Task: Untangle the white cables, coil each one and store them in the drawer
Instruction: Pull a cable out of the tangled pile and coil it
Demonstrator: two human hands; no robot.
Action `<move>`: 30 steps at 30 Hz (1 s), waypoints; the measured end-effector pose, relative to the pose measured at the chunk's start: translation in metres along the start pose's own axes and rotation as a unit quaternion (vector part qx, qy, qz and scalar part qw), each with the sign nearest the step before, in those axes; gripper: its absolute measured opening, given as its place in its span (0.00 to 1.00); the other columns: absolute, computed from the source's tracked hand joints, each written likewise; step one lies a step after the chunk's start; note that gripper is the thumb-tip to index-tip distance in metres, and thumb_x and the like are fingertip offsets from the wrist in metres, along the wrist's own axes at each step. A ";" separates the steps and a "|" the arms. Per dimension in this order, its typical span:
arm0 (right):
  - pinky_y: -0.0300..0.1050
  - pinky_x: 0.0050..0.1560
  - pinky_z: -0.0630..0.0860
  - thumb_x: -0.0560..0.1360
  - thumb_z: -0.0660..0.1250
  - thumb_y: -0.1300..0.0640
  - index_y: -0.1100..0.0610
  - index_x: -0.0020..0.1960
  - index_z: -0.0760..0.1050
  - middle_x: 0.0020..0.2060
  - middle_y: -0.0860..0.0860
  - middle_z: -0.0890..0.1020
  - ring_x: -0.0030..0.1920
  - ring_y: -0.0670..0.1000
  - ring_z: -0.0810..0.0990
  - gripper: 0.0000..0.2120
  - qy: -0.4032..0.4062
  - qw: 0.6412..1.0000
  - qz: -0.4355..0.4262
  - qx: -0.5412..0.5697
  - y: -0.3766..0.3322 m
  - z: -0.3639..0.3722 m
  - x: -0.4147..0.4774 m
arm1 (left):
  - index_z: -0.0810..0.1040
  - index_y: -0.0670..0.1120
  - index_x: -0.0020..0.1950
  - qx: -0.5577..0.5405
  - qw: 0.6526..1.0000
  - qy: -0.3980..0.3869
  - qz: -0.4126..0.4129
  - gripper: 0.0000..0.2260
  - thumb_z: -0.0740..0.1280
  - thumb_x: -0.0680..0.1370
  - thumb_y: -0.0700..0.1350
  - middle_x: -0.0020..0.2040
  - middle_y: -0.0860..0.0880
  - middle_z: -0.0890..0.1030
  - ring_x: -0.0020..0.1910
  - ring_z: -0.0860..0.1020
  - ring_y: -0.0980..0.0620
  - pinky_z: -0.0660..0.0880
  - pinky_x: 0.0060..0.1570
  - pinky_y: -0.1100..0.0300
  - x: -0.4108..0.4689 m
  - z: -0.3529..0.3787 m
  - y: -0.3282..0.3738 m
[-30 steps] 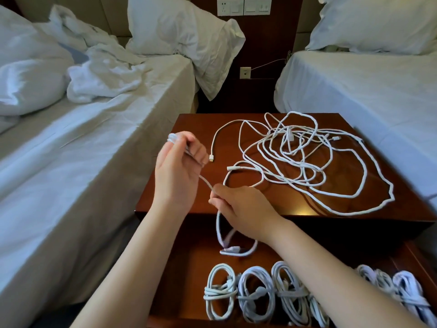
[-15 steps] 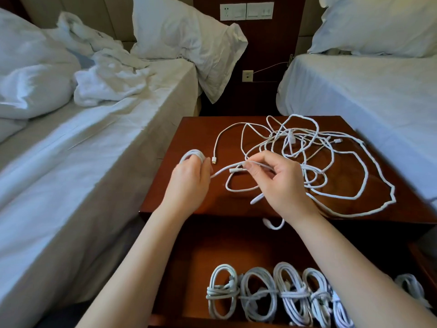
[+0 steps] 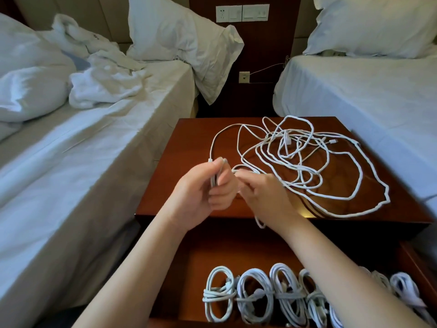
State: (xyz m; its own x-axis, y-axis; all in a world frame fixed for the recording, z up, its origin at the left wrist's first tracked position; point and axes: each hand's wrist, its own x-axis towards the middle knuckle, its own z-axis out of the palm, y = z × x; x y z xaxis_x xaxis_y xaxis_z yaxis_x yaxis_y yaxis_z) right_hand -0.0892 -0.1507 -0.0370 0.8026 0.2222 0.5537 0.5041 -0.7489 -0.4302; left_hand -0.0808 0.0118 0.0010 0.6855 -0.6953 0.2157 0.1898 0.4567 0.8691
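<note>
White cable (image 3: 214,180) loops sit clamped in the curled left hand (image 3: 203,194) above the front edge of the nightstand (image 3: 189,143). The right hand (image 3: 263,196), blurred, pinches the same cable beside it.

Left hand (image 3: 201,190) and right hand (image 3: 264,195) are working close together, almost touching.
The left hand is curling its fingers around gathered strands of white cable (image 3: 214,179), thumb on top. The right hand, blurred, is pointing its fingertips leftward and pinching the same cable. Both bare forearms are reaching forward and converging.
</note>
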 end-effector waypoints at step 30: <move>0.34 0.27 0.64 0.80 0.62 0.61 0.60 0.43 0.77 0.26 0.42 0.72 0.26 0.45 0.71 0.08 0.028 0.986 0.026 0.163 -0.023 -0.007 0.004 | 0.69 0.39 0.35 0.629 0.697 0.342 0.042 0.14 0.58 0.81 0.41 0.33 0.42 0.76 0.30 0.74 0.45 0.69 0.32 0.53 0.005 -0.041 -0.018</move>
State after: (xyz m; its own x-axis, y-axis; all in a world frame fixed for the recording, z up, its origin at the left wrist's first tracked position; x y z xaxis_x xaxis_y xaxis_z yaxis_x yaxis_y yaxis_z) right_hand -0.1002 -0.1372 -0.0200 0.8152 0.1475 0.5601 0.5467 -0.5153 -0.6600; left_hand -0.0520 0.0227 -0.0324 0.9131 -0.0711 0.4014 -0.3427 -0.6673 0.6613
